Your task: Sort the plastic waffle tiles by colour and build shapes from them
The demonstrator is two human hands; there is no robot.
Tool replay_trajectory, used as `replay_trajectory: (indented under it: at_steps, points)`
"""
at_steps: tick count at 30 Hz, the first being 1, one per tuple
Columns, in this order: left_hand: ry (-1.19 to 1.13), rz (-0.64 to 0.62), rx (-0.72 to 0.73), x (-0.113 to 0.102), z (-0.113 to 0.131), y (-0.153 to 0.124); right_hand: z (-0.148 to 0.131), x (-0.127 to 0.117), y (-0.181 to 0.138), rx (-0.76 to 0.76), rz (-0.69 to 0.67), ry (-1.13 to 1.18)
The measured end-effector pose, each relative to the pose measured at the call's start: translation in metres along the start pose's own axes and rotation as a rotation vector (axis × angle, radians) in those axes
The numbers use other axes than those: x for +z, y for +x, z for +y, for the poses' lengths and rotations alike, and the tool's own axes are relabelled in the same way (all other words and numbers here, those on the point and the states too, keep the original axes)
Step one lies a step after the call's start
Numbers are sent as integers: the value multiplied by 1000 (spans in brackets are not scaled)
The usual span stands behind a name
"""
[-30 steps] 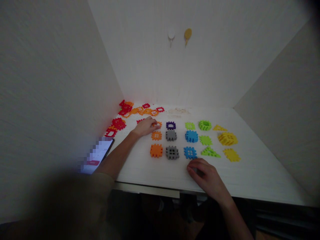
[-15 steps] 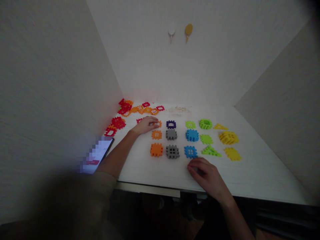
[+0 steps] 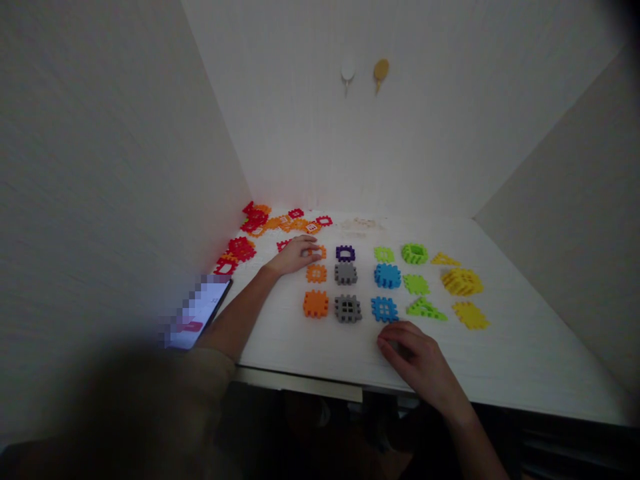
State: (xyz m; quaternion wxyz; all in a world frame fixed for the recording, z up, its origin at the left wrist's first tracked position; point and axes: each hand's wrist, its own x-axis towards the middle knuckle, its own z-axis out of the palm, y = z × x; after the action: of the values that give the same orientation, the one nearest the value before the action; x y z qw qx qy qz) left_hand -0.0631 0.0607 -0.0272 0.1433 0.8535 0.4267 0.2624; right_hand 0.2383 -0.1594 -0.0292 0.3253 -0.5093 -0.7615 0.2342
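Note:
My left hand (image 3: 294,256) reaches to the far left of the white table (image 3: 505,347). Its curled fingertips close on a small orange interlocking piece (image 3: 319,252) at the back of the orange column. My right hand (image 3: 416,357) rests near the front edge, just in front of the flat blue piece (image 3: 384,309). Its fingers are bent down over a small dark spot that I cannot make out. Pieces lie sorted by colour in columns: orange (image 3: 316,303), grey (image 3: 348,309), purple (image 3: 345,253), blue (image 3: 387,275), green (image 3: 415,253) and yellow (image 3: 461,281).
A heap of red and orange pieces (image 3: 260,220) lies in the back left corner against the wall. A lit phone (image 3: 197,312) sits at the table's left front. Walls close in on three sides, and two hooks (image 3: 363,71) hang on the back wall.
Both hands stay where they were; only the view has shifted slightly.

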Motion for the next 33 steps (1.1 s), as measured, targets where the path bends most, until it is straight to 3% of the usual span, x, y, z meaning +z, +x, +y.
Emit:
replay_trajectory:
  at_steps: [3, 5, 9, 14, 19, 25, 29, 33]
  points:
    - [7, 104, -35, -13, -7, 9, 1, 0, 0, 0, 3, 1]
    - [53, 94, -75, -26, -18, 20, 1, 0, -1, -2, 2, 3]
    - [246, -96, -104, -46, -45, 52, 2, 0, 0, 5, -1, 13]
    - [350, -387, -88, -46, -55, 89, 1, 0, 0, 8, -4, 25]
    - [352, -479, -41, -38, -52, 110, 2, 0, 0, -4, -1, 41]
    - [385, -473, -37, -39, -58, 112, -1, -2, 2, 4, -3, 39]
    - [422, -463, -75, -51, -58, 102, -1, -2, 2, 6, -1, 37]
    - [399, -373, -110, -65, -64, 87, 0, -1, 1, 1, 8, 25]
